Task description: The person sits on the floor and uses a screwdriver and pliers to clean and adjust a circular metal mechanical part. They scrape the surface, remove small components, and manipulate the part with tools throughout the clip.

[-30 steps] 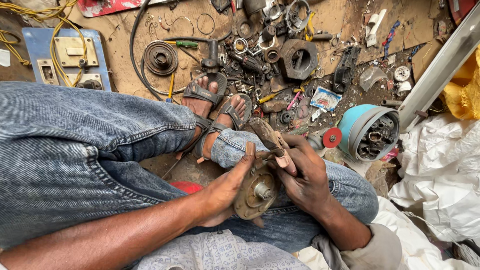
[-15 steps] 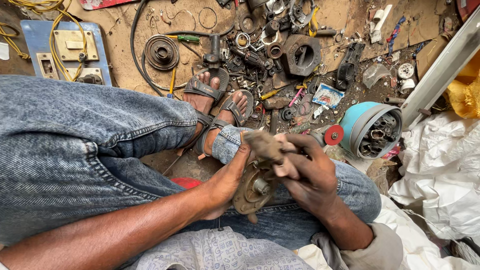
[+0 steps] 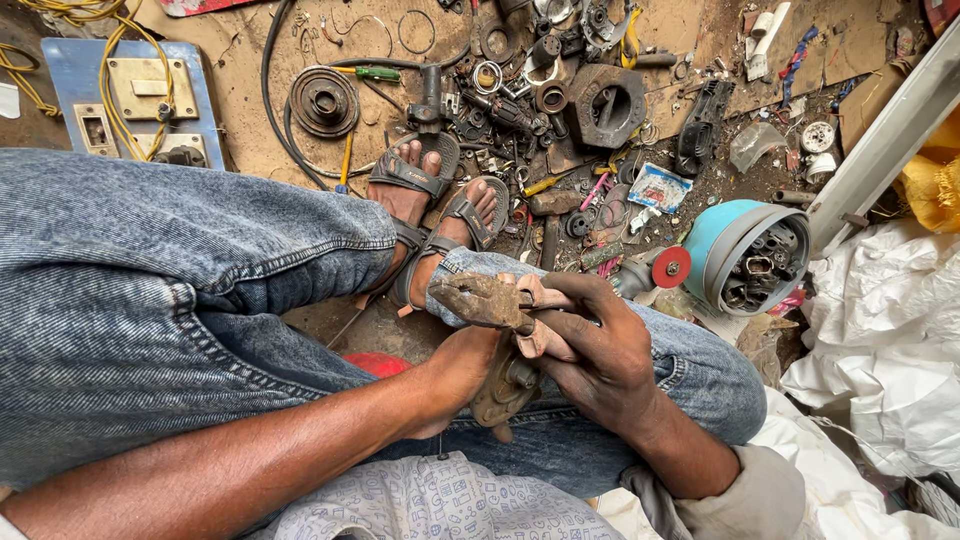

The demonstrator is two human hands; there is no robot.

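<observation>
I sit with both hands in my lap over my blue jeans (image 3: 170,290). My left hand (image 3: 462,375) grips a round, rusty metal part (image 3: 505,390) from the left and holds it against my right thigh. Above that part, my right hand (image 3: 590,350) is closed on the handle of a rusty hammer-like tool (image 3: 482,298), whose worn head points left. My sandalled feet (image 3: 430,200) rest on the dirt floor beyond my knees.
Scattered metal scrap, rings and bearings (image 3: 545,85) cover the floor ahead. A teal motor housing (image 3: 745,255) lies at the right beside white plastic sheeting (image 3: 880,340). A blue switch board with yellow wires (image 3: 130,95) lies at far left, a pulley (image 3: 322,100) near it.
My right hand has raised the rusty tool and swung its head to the left, above the round part. The left hand keeps its hold on the part.
</observation>
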